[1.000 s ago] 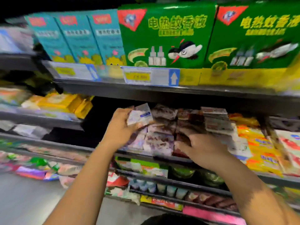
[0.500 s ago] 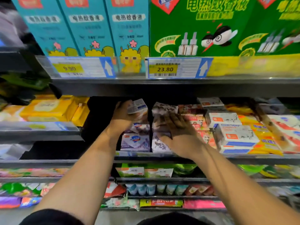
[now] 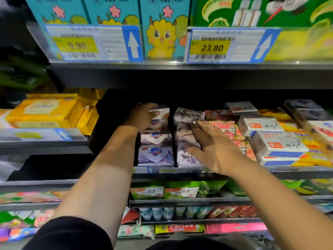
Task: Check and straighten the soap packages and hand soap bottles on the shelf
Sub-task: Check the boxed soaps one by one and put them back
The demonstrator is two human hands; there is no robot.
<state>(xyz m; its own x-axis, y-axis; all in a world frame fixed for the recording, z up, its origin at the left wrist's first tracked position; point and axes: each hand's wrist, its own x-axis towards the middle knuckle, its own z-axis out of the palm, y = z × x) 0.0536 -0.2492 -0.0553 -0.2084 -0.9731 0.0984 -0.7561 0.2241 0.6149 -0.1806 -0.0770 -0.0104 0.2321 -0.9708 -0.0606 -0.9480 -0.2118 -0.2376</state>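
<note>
Head: left hand (image 3: 142,117) grips top soap package (image 3: 161,112) atop stack (image 3: 155,150).

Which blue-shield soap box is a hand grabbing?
The top one of the three stacked; the left hand grips it, the two below are untouched.

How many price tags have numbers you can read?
2. The 9.90 tag hangs on the top shelf edge at left, and the 23.80 tag hangs there at right. Lower tags are too blurred to read.
</note>
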